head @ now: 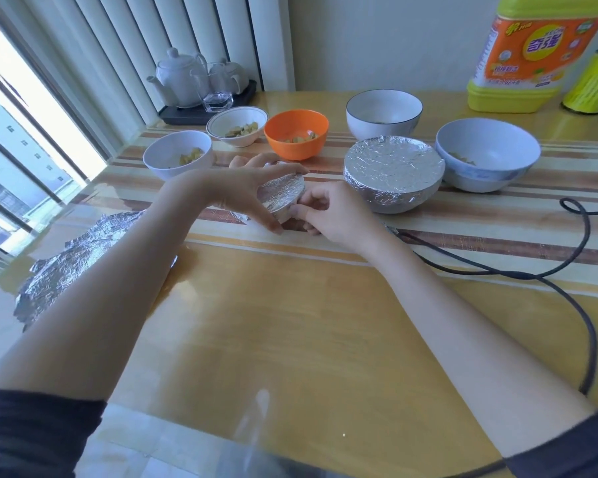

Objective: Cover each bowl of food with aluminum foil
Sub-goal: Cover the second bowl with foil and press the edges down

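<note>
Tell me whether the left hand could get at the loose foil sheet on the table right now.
Probably yes, but not at once. The left hand grips the small foil-covered bowl together with the right hand. The foil sheet lies under the left forearm with nothing on top, so it must first let go.

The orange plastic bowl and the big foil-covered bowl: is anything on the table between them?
In the head view, nothing: only bare striped tabletop lies between the orange plastic bowl and the big foil-covered bowl.
</note>
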